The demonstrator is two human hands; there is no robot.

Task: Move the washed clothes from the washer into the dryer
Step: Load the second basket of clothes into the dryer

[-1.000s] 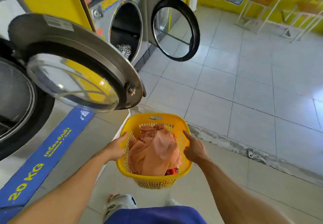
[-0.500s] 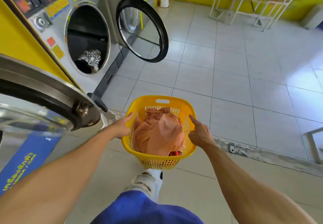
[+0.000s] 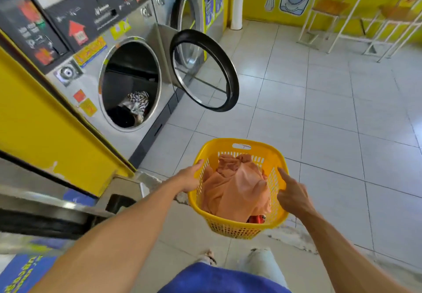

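I carry a yellow plastic basket (image 3: 238, 143) in front of me, above the tiled floor. My left hand (image 3: 189, 177) grips its left rim and my right hand (image 3: 291, 193) grips its right rim. Inside lies a crumpled peach-orange cloth (image 3: 235, 190) over a bit of red fabric (image 3: 257, 219). Ahead on the left stands a steel dryer (image 3: 146, 119) with its round opening uncovered. A striped garment (image 3: 138, 102) and dark clothes rest at the bottom of its drum. Its round glass door (image 3: 205, 71) is swung out to the right.
The washer's open door edge (image 3: 57, 210) juts out at lower left beside a yellow panel (image 3: 45, 119). A raised concrete step edge (image 3: 303, 238) crosses the floor under the basket. White-framed stools and a table (image 3: 365, 18) stand at the far right by a yellow wall.
I have walked forward with the basket, away from the washer door and towards the open dryer, which now looks larger and nearer. Both hands keep their hold on the rims.
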